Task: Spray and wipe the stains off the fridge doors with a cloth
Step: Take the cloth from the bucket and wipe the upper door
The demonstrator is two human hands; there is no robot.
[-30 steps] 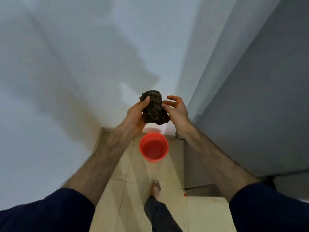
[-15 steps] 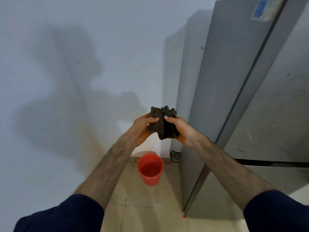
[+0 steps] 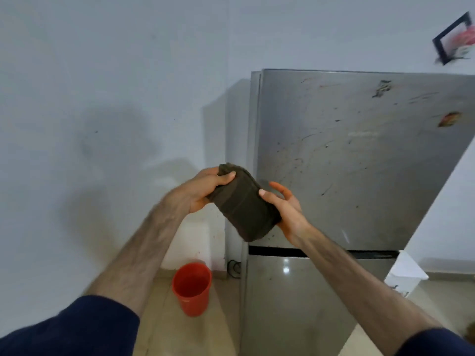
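Both hands hold a folded dark brown cloth [image 3: 244, 204] in front of the stained grey metal upper fridge door [image 3: 359, 155]. The left hand [image 3: 205, 191] pinches its top end; the right hand [image 3: 285, 209] cups its lower side, fingers loosely spread. A red plastic bucket [image 3: 191, 287] stands on the floor left of the fridge.

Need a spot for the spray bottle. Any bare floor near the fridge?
Bare tile between the bucket and the fridge, and nearer the camera in front of the bucket. Crowded: a cable in the wall corner, a white unit right of the fridge. Both hands, left and right, hold the cloth.
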